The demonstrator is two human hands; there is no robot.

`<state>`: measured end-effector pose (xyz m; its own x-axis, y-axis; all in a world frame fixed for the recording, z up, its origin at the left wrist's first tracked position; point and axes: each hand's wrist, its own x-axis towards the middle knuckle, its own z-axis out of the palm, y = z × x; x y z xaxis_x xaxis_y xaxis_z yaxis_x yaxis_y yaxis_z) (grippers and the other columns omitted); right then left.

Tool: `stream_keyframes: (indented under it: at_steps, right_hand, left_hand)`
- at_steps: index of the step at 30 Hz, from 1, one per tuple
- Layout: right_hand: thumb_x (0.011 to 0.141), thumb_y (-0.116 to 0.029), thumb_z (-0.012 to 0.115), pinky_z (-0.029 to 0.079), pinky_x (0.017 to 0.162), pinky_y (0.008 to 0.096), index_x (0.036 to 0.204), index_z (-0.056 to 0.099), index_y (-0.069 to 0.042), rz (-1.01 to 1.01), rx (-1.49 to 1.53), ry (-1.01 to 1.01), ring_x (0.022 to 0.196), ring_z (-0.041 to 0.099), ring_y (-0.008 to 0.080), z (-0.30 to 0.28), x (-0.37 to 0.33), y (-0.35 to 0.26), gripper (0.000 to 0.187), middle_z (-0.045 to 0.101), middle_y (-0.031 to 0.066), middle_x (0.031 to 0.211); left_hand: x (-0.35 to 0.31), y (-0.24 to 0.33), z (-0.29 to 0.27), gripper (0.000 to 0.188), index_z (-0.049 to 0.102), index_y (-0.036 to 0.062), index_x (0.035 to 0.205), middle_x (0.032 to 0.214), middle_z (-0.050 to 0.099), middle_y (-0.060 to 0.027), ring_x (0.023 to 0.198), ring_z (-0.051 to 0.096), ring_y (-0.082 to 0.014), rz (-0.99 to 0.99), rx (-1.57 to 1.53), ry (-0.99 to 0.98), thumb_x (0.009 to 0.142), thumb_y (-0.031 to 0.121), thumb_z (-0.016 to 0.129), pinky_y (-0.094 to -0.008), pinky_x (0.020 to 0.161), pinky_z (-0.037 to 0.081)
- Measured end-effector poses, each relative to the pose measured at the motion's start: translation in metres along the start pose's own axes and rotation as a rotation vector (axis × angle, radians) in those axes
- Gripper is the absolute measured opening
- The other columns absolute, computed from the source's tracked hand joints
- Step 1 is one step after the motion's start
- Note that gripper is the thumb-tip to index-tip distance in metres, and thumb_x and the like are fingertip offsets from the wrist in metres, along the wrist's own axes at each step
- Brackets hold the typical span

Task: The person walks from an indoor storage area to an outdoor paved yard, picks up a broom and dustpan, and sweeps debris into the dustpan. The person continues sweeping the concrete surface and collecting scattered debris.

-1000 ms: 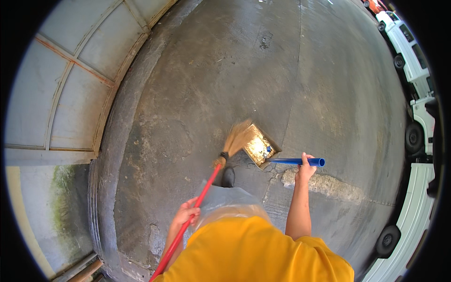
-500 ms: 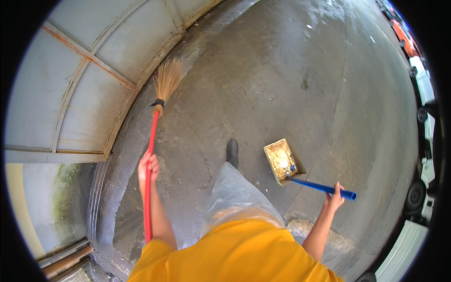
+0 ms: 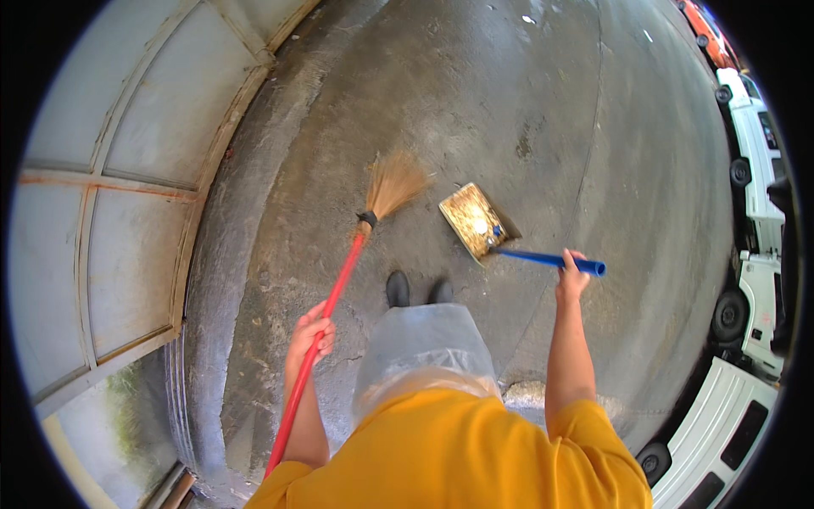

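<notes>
Concrete floor (image 3: pixel 475 102): broom (image 3: pixel 395 183) ahead of left grip (image 3: pixel 312 335), clasping red handle (image 3: pixel 343 278); dustpan (image 3: pixel 465 209) ahead-left of right grip (image 3: pixel 573 276), clasping blue pole (image 3: pixel 534 255), whose twisting could spill the dustpan.

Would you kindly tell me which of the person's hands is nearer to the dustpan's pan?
Right. The right hand is right of the pan, gripping its blue handle; the left hand is farther, to the pan's left, on the red broom handle.
</notes>
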<state>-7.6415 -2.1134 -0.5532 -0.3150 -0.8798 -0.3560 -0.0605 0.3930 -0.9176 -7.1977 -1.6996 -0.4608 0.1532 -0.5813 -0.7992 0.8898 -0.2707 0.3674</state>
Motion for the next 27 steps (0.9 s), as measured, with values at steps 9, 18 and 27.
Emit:
stream_keyframes:
  at_steps: [9,18,27]
  right_hand:
    - [0.073,-0.006,0.080,0.047,0.067,0.0293,0.082,0.064,-0.004,-0.218,-0.226,-0.072,0.072,0.056,0.0116,0.121,0.006,-0.039,0.018,0.063,0.0010,0.078]
    - [0.073,-0.007,0.081,0.045,0.070,0.0292,0.085,0.065,-0.004,-0.167,-0.276,-0.121,0.076,0.057,0.0120,0.162,0.005,-0.084,0.020,0.062,0.0010,0.080]
    - [0.074,-0.008,0.079,0.046,0.070,0.0298,0.087,0.066,-0.003,-0.107,-0.373,-0.131,0.076,0.057,0.0128,0.179,0.000,-0.083,0.020,0.064,0.0022,0.082]
  left_hand:
    - [0.040,0.055,-0.007,0.047,0.042,0.0157,0.139,0.068,0.050,-0.0006,0.042,0.043,-0.0075,0.132,-0.295,0.084,0.094,0.008,0.053,-0.0229,0.033,0.034]
    - [-0.033,0.062,0.082,0.058,0.037,0.0109,0.142,0.063,0.051,-0.0054,0.038,0.044,-0.0103,-0.118,-0.013,0.115,0.088,0.001,0.055,-0.0240,0.031,0.033]
    - [-0.005,0.153,0.025,0.043,0.046,0.0116,0.132,0.063,0.049,-0.0020,0.040,0.044,-0.0084,0.185,-0.164,0.248,0.090,0.007,0.055,-0.0228,0.031,0.033]
